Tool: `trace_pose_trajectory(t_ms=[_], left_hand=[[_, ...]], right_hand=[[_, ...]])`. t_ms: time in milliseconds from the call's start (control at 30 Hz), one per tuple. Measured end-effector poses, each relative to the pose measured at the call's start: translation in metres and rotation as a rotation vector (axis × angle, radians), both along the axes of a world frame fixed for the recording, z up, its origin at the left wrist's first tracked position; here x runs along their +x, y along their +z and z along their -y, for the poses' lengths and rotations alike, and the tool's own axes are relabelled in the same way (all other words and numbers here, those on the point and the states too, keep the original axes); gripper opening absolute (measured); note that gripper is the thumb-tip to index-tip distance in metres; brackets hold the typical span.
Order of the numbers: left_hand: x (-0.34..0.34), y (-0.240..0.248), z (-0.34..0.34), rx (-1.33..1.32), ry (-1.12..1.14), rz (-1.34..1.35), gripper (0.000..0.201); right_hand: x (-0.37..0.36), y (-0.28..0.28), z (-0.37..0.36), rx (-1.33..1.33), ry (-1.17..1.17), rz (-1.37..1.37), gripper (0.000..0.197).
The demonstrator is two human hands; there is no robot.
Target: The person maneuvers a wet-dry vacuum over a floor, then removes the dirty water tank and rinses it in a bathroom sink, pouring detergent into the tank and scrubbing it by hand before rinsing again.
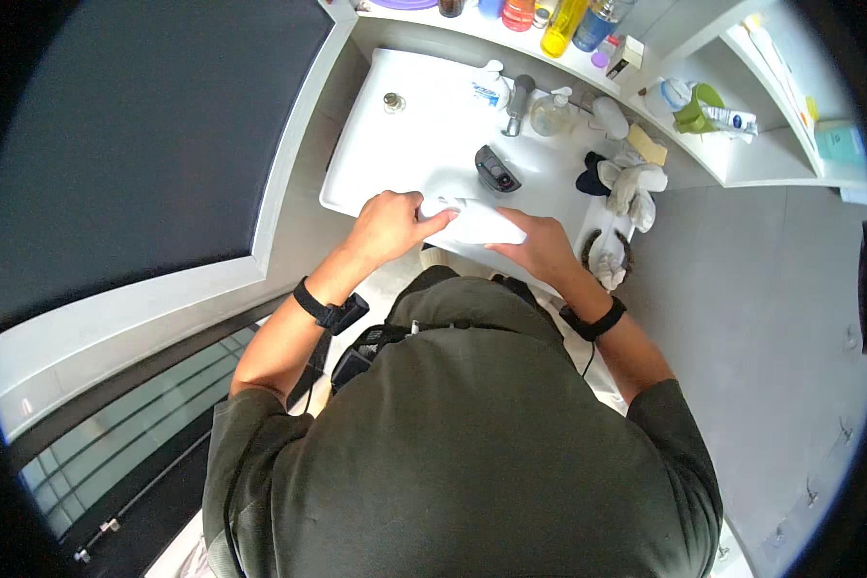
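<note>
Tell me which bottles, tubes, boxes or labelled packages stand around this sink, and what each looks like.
Yellow bottle: tall, clear yellow, on the back ledge.
Blue bottle: clear blue, beside the yellow one.
Orange bottle: squat, left of the yellow one.
Small box: white, dark side, at the ledge's corner.
Pump dispenser: clear, rounded, right of the tap.
Tube: white with blue label, lying on the right shelf.

Both forearms reach forward, wrists banded in black; left hand point(387, 228) curled closed, right hand point(539, 247) flat with fingers extended, close together.
</note>
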State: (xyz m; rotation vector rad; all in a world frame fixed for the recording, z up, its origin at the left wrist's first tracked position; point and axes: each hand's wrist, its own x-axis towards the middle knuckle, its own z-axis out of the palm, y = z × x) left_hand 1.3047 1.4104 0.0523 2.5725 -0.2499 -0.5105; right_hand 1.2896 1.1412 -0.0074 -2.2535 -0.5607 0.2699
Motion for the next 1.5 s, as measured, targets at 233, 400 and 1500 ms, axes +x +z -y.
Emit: trace_pose_trajectory(t_ms=[233,400,1500], left_hand=[[-0.009,0.01,-0.008,-0.227,-0.123,0.1,0.047],[-0.013,0.01,-0.006,-0.06,-0.006,0.047,0.046],[0.01,0.02,-0.044,0.062,-0.041,0.093,0.042]], right_hand=[[-0.003,-0.009,-0.006,0.209,-0.031,-0.052,0.052],[-0.001,-0.016,-0.017,0.189,0.005,0.008,0.052],[0.045,-0.067,-0.087,0.508,0.104,-0.281,0.055]])
